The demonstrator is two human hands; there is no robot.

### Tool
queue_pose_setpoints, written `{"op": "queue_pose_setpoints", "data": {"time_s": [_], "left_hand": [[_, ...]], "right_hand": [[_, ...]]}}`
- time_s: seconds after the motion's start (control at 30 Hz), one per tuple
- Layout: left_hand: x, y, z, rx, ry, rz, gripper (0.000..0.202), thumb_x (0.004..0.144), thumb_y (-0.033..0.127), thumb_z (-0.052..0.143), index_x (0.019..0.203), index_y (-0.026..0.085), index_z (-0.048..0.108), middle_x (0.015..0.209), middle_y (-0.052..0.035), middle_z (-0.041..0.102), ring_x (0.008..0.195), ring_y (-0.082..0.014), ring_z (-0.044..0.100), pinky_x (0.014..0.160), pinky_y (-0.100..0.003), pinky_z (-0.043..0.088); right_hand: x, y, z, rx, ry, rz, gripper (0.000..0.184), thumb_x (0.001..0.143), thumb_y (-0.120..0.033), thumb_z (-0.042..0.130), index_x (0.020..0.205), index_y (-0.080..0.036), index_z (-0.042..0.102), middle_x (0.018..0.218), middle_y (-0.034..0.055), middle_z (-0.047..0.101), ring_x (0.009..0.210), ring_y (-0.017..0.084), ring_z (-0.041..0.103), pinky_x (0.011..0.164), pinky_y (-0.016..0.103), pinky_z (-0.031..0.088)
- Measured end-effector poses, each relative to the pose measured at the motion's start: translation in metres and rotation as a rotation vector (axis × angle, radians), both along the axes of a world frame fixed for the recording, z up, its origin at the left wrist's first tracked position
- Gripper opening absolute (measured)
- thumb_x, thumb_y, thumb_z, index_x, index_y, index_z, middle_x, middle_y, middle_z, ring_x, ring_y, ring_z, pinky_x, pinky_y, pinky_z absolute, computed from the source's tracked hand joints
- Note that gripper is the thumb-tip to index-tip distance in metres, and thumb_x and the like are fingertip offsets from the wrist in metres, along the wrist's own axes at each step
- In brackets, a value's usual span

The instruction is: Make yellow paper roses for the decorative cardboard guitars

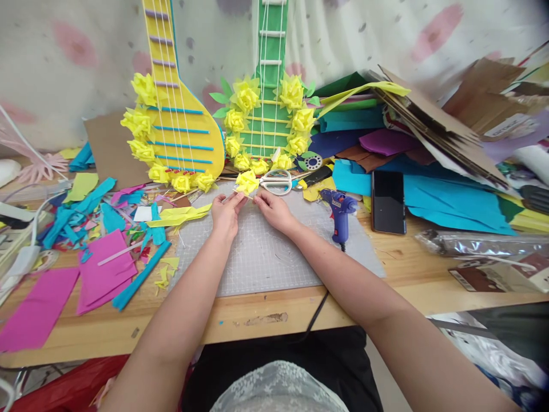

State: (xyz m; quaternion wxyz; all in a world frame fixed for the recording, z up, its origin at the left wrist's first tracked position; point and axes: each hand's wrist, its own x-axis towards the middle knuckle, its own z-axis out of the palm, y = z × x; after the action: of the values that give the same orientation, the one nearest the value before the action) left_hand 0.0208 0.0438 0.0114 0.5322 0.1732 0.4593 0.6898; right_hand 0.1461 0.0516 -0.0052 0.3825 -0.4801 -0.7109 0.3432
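Note:
My left hand (pixel 225 213) and my right hand (pixel 273 209) meet over the far edge of a grey cutting mat (pixel 266 257). Both pinch a yellow paper flower (pixel 247 182) between their fingertips, the left from its left side, the right from its right. White-handled scissors (pixel 277 181) lie just beyond the right hand. A blue glue gun (pixel 338 212) stands on the mat's right edge, its cord running toward me.
Two paper guitars, one yellow (pixel 180 131) and one green (pixel 269 109), lean at the back, ringed with yellow flowers. A black phone (pixel 388 201) lies right of the glue gun. Piles of coloured paper and cardboard (pixel 429 120) fill the right; pink sheets (pixel 103 274) and blue scraps cover the left.

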Motion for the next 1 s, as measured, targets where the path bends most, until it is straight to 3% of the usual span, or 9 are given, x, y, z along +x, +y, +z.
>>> {"op": "queue_pose_setpoints", "data": {"time_s": [0.2,0.33,0.53,0.83,1.0], "left_hand": [[0.0,0.002,0.001,-0.007,0.031,0.028,0.047,0.06,0.002,0.067,0.075,0.022,0.027,0.064,0.0058,0.061,0.067,-0.0101,0.064,0.077,-0.028,0.051],[0.0,0.002,0.001,-0.004,0.034,0.038,0.045,0.061,0.005,0.068,0.069,0.021,0.027,0.062,0.0053,0.06,0.064,-0.0092,0.062,0.076,-0.028,0.051],[0.001,0.003,0.0,0.012,0.024,0.031,0.044,0.061,0.01,0.07,0.065,0.02,0.028,0.06,0.0046,0.058,0.068,-0.0112,0.064,0.078,-0.029,0.05],[-0.001,0.0,0.009,-0.049,-0.022,0.002,0.03,0.064,0.017,0.069,0.066,0.017,0.039,0.059,0.0036,0.057,0.056,-0.0068,0.059,0.07,-0.024,0.051],[-0.007,-0.002,0.013,-0.098,-0.001,-0.065,0.026,0.062,0.008,0.065,0.069,0.016,0.041,0.064,-0.0004,0.061,0.062,-0.0096,0.061,0.064,-0.023,0.049]], "right_hand": [[-0.002,0.001,-0.001,-0.023,0.148,0.03,0.014,0.082,-0.035,0.041,0.08,-0.021,0.046,0.063,-0.0034,0.046,0.059,0.011,0.043,0.06,0.025,0.034],[-0.003,0.001,0.0,-0.015,0.186,0.046,0.014,0.079,-0.034,0.045,0.077,-0.02,0.045,0.071,-0.002,0.05,0.064,0.011,0.044,0.062,0.024,0.035],[-0.004,0.0,0.005,-0.045,0.104,-0.002,0.019,0.079,-0.034,0.046,0.068,-0.019,0.047,0.063,-0.0023,0.048,0.06,0.011,0.042,0.059,0.025,0.033],[-0.004,0.0,0.008,-0.012,-0.081,-0.021,0.029,0.084,-0.036,0.041,0.066,-0.017,0.053,0.059,-0.001,0.049,0.057,0.011,0.043,0.057,0.023,0.03],[0.0,0.002,0.008,-0.006,-0.147,-0.049,0.03,0.086,-0.035,0.04,0.067,-0.016,0.055,0.06,-0.0009,0.051,0.057,0.01,0.044,0.058,0.022,0.029]]}}
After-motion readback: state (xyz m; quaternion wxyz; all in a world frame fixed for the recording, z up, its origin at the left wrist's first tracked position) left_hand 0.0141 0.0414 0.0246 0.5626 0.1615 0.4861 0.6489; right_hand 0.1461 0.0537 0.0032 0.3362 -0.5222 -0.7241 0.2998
